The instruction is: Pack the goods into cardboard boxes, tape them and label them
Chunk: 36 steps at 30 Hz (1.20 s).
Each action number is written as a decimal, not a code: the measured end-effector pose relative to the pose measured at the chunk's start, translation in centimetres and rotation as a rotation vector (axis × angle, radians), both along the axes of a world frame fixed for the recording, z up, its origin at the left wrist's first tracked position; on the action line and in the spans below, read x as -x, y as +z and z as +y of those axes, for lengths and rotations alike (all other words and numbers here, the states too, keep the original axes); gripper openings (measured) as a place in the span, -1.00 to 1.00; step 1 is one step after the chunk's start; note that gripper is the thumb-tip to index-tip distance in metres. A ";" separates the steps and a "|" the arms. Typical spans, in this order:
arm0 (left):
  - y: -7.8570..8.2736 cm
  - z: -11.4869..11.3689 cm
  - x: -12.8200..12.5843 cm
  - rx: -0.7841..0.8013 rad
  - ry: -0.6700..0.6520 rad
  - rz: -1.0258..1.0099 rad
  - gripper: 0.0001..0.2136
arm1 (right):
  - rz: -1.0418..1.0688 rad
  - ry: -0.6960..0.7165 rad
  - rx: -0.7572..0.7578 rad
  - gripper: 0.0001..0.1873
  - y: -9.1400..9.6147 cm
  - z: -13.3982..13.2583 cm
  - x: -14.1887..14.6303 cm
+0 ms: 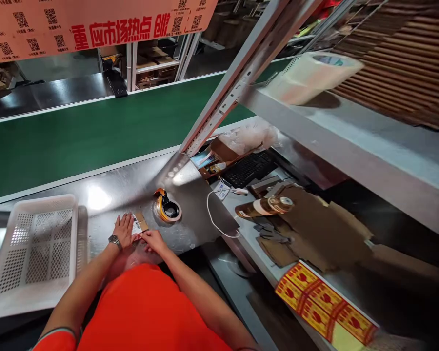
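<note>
A small brown cardboard parcel with a white label (139,224) lies on the steel worktable (131,187). My left hand (123,230), a watch on its wrist, rests flat with fingers stretched out on the parcel's left side. My right hand (151,238) lies at the parcel's near edge, its fingers pressed against it. Just right of the parcel sits an orange and black tape dispenser (166,206), apart from both hands.
A white perforated basket (32,253) stands at the left. A green conveyor belt (80,131) runs behind the table. To the right are a keyboard (249,168), a bottle (265,206), flat cardboard (325,229), red-yellow sheets (325,307), and a tape roll (310,75) on a shelf.
</note>
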State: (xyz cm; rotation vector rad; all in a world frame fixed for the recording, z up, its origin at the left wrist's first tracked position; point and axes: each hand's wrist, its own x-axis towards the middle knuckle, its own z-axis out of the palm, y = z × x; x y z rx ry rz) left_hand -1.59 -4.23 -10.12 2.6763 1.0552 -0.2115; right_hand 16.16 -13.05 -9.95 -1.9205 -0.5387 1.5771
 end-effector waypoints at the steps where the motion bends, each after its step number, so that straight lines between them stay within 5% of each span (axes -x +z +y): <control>1: 0.4 0.0 -0.1 -0.003 0.013 -0.003 -0.29 | -0.020 0.014 0.032 -0.69 -0.2 0.1 -0.3; 7: 3.4 -0.3 -2.2 0.002 0.121 0.006 -0.23 | -0.108 -0.011 0.110 -0.61 -0.6 -0.5 -0.8; 14: 5.3 0.4 -4.1 0.122 0.197 0.061 -0.10 | -0.148 -0.169 -0.067 -0.81 1.0 -0.7 -2.6; 20: 7.8 -0.6 -4.3 0.191 0.126 -0.077 -0.03 | 0.092 -0.123 -0.200 -0.50 2.8 1.1 -3.7; 24: 9.4 -0.2 -2.1 0.155 0.208 -0.090 0.09 | 0.231 -0.113 -0.259 -0.38 3.7 1.3 -4.0; 29: 10.2 1.4 2.8 0.079 0.637 -0.223 0.12 | 0.373 -0.240 -0.368 -0.42 5.4 1.2 -5.0; 32: 9.8 0.7 3.1 0.383 0.980 -0.597 -0.03 | 0.455 -0.329 -0.448 -0.39 6.5 1.2 -4.8; 36: 8.2 -2.0 -0.6 0.852 1.105 -0.997 -0.40 | 0.581 -0.304 -0.481 -0.28 6.5 0.2 -2.4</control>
